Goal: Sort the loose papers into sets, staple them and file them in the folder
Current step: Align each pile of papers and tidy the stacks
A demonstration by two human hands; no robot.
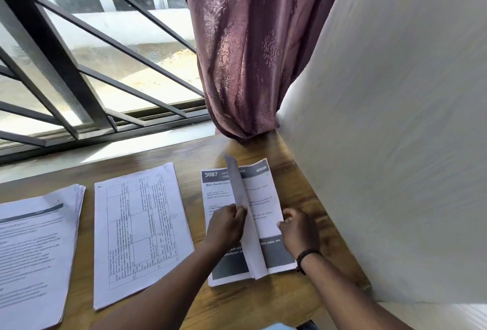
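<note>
Head view | left hand (228, 224) fingers pinch a raised sheet (238, 192); right hand (299, 232) fingers curl on the paper stack (263, 206) edge

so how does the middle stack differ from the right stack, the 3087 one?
The middle stack shows a sideways table; the right stack shows an upright form with dark bands. The middle stack lies flat and untouched; the right stack has a sheet lifted by the left hand, right hand at its edge. Both lie on the wooden table.

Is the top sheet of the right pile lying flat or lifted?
Lifted: the left hand pinches the sheet, standing it on edge above the pile.
</note>
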